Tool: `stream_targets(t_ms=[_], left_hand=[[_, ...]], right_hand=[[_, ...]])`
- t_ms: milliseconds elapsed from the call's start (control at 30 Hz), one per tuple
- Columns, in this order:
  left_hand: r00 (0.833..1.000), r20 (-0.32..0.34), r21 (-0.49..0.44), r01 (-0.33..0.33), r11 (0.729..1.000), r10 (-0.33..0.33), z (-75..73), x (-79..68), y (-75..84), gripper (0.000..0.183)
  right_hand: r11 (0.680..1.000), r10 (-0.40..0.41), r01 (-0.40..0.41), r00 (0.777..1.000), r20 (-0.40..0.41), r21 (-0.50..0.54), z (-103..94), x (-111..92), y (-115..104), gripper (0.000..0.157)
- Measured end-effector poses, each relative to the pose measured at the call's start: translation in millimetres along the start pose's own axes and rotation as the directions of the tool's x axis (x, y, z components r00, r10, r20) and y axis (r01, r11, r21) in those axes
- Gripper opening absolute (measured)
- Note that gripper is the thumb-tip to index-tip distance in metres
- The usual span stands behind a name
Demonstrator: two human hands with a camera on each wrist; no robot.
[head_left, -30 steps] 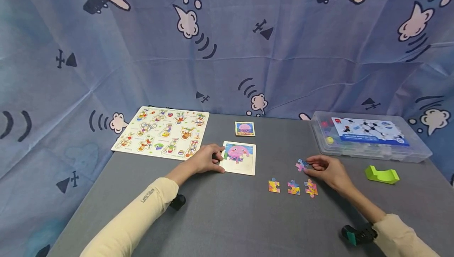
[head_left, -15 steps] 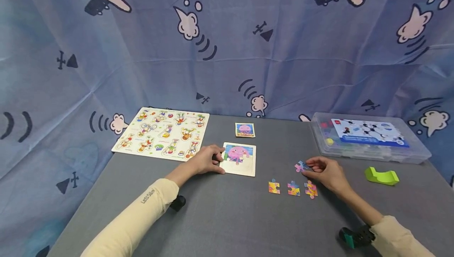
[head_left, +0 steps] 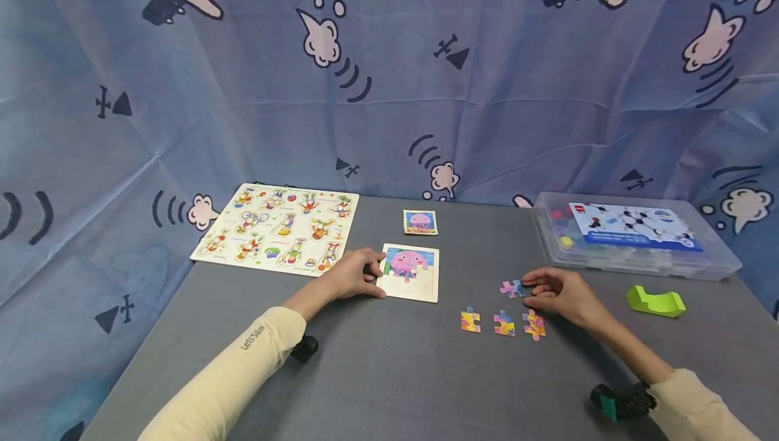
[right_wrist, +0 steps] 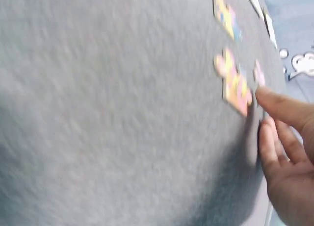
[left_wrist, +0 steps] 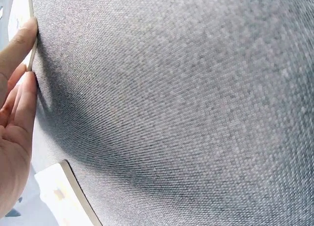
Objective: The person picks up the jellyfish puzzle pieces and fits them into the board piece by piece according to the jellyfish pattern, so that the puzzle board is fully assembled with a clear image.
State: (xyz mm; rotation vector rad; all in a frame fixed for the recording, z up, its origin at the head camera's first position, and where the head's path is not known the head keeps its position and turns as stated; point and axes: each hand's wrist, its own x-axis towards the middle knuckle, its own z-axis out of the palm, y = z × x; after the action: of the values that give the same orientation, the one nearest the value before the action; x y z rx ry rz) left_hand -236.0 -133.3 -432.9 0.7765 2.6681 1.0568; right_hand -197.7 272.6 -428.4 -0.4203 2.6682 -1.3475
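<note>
My left hand (head_left: pixel 353 274) holds the left edge of a square puzzle board (head_left: pixel 409 292), thumb and a finger against its rim. A pink octopus is part-assembled on the board, above a bare lower strip. The left wrist view shows these fingertips on the board's edge (left_wrist: pixel 32 49). By the right end of a pink-and-blue puzzle piece (head_left: pixel 513 289) is my right hand (head_left: pixel 561 294), its thumb and fingers apart; whether they touch the piece is unclear. In front lie three loose pieces: a yellow one (head_left: pixel 470 320), a yellow-and-blue one (head_left: pixel 504 323) and a pink-and-yellow one (head_left: pixel 534 325).
Behind the board lies a small octopus picture card (head_left: pixel 420 222). A large picture board (head_left: pixel 276 228) lies at the left. Toward the right are a clear plastic case (head_left: pixel 635 235) and a green curved block (head_left: pixel 656 302). A patterned curtain (head_left: pixel 389 89) hangs behind the grey table (head_left: pixel 389 380).
The pink-and-blue piece has turned and shifted slightly left. My right thumb has moved away from its lower edge. The left hand stays at the puzzle board.
</note>
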Motion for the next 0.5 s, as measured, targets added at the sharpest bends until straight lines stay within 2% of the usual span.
stream_targets(t_ms=[67, 300, 400, 500], left_hand=[[1.0, 0.004, 0.005, -0.002, 1.0, 0.002, 0.2, -0.1, 0.4, 0.026], [1.0, 0.011, 0.0, 0.021, 1.0, -0.021, 0.3, 0.5, 1.8, 0.025], [1.0, 0.008, -0.004, 0.018, 1.0, -0.018, 0.0, 0.2, 1.2, 0.025], [1.0, 0.009, -0.008, 0.013, 1.0, -0.013, -0.4, -0.3, 0.1, 0.025]], right_hand=[[0.999, -0.025, 0.024, 1.0, 0.019, 0.027, -2.0, 2.6, 4.6, 0.037], [0.984, -0.175, 0.175, 0.983, 0.055, 0.02, -6.1, 12.5, 16.5, 0.033], [0.982, -0.19, 0.189, 0.98, 0.051, 0.021, -6.0, 15.2, 18.6, 0.03], [0.987, -0.161, 0.159, 0.986, 0.037, 0.036, -5.4, 15.9, 19.6, 0.029]])
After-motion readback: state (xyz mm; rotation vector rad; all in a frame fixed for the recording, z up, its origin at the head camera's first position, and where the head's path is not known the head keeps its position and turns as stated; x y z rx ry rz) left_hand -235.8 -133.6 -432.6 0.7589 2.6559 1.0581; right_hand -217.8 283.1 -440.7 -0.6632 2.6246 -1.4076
